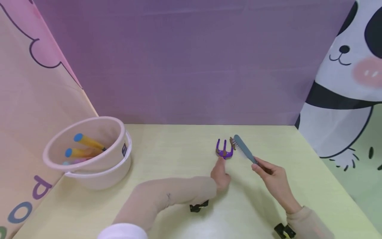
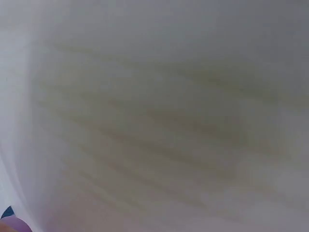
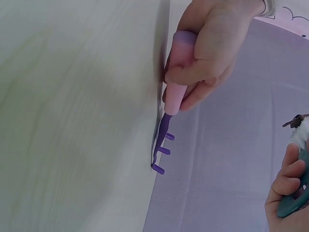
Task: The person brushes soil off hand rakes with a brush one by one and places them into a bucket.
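My left hand (image 1: 221, 176) grips the pink handle (image 3: 181, 63) of a small garden hand fork, its purple tines (image 1: 224, 152) pointing away over the table. A brown smear marks the base of the tines. To the right, my right hand (image 1: 274, 181) pinches the grey-teal handle of a brush (image 1: 246, 149). The brush's pale bristles sit close beside the fork's right tine, with a brown bit (image 1: 232, 143) at the bristles; whether they touch I cannot tell. In the right wrist view, white bristles (image 3: 301, 134) show at the edge. The left wrist view is mostly a blurred pale surface.
Two stacked basins, a pinkish upper one (image 1: 89, 167) and a white lower one (image 1: 101, 181), stand on the table's left. Tools with yellow-orange handles (image 1: 89, 142) and blue ends lie inside. A purple backdrop (image 1: 191, 66) rises behind the pale table (image 1: 167, 152).
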Available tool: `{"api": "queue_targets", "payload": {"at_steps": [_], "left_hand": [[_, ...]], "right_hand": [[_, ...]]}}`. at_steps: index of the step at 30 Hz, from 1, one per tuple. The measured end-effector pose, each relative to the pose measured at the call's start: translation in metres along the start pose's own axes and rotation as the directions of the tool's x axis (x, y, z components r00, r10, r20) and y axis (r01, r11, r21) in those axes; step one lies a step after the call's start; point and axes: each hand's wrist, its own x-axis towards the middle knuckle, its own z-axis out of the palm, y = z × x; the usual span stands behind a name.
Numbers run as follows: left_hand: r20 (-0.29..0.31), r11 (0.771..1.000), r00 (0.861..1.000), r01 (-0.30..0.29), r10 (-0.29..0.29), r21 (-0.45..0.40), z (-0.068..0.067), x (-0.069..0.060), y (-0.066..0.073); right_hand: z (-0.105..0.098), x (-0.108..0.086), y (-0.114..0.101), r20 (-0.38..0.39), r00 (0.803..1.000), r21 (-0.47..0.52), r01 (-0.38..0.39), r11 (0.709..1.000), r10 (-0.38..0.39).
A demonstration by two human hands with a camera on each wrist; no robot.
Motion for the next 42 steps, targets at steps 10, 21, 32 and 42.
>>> {"api": "queue_targets", "payload": {"at_steps": [10,21,32,42], "left_hand": [[-0.033,0.997,0.999,0.016,-0.019,-0.074,-0.024,0.006,-0.012],[-0.008,0.996,0.996,-0.084,0.084,-0.028,-0.055,0.008,-0.024],[0.053,0.977,0.975,-0.214,0.215,-0.024,-0.096,-0.003,-0.027],[0.082,0.963,0.963,-0.263,0.257,0.067,-0.133,-0.027,-0.022]], "right_hand": [[0.002,-0.002,0.0,0.006,1.0,0.001,0.015,1.0,-0.015],[0.004,-0.002,-0.002,0.01,1.0,-0.003,0.019,1.0,-0.018],[0.003,-0.001,-0.005,0.023,0.999,-0.002,0.031,1.0,-0.031],[0.006,-0.002,-0.008,0.024,0.999,0.021,0.029,0.999,-0.03]]}}
